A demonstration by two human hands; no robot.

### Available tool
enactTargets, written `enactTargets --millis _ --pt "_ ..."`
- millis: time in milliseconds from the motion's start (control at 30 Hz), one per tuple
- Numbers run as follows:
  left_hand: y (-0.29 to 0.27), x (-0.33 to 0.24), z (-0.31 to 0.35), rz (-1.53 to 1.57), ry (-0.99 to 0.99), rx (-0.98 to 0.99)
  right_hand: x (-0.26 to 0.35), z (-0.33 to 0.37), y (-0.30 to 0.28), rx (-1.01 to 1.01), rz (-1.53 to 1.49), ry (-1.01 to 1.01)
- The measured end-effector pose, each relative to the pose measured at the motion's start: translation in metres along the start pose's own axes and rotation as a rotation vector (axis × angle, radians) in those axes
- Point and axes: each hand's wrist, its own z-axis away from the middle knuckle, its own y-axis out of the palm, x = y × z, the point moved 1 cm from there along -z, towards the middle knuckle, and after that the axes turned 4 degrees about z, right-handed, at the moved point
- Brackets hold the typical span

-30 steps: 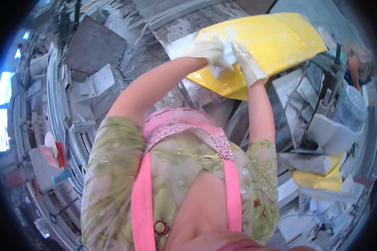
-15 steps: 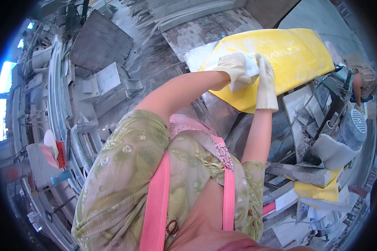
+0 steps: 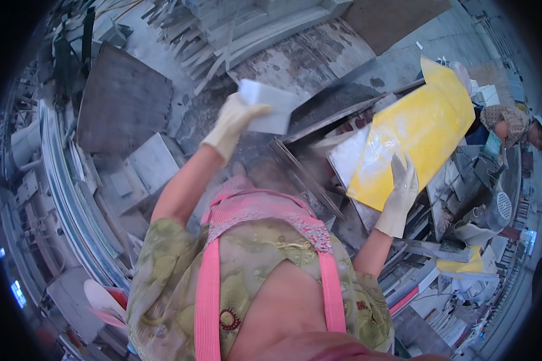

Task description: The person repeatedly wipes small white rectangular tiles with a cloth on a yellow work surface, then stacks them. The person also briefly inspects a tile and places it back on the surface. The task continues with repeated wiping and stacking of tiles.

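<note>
My left hand, in a cream glove, grips a white rectangular stone block by its left side. The block is held away from the yellow sheet, above the grey floor. My right hand, gloved too, has its fingers stretched out at the near edge of a yellow plastic sheet; it seems to rest on that edge, though contact is hard to judge. White dust smears the sheet. From under its left end shows a pale flat slab.
Long stone strips are heaped at the far left, near a dark leaning board. Pale stone pieces stand left of me. At the right, a person bends by the clutter. Offcuts and another yellow sheet lie nearer.
The white block has moved left off the yellow sheet in my left hand. My right hand has let go of it and opened. The sheet now appears further right, with its far corner raised.
</note>
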Motion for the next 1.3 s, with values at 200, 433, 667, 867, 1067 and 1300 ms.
enactTargets --millis 200,433,667,867,1067,1300 --pt "-0.163 0.009 -0.016 -0.321 -0.245 -0.395 0.009 -0.043 0.133 0.231 -0.001 -0.063" --pt "-0.223 0.005 -0.088 -0.531 -0.385 -0.403 -0.043 -0.090 0.255 0.399 -0.038 0.044" --pt "-0.184 -0.024 -0.304 -1.204 -0.406 -0.028 -0.151 -0.151 0.342 0.238 -0.110 0.358" --pt "-0.141 0.008 -0.516 -1.570 0.230 0.524 -0.222 -0.170 0.401 0.250 -0.037 0.659" --pt "-0.128 0.021 -0.677 -1.883 0.744 0.703 -0.229 -0.171 0.422 0.189 0.010 0.878" --pt "-0.154 0.027 -0.749 -2.065 1.104 0.741 -0.238 -0.157 0.439 0.049 0.026 1.051"
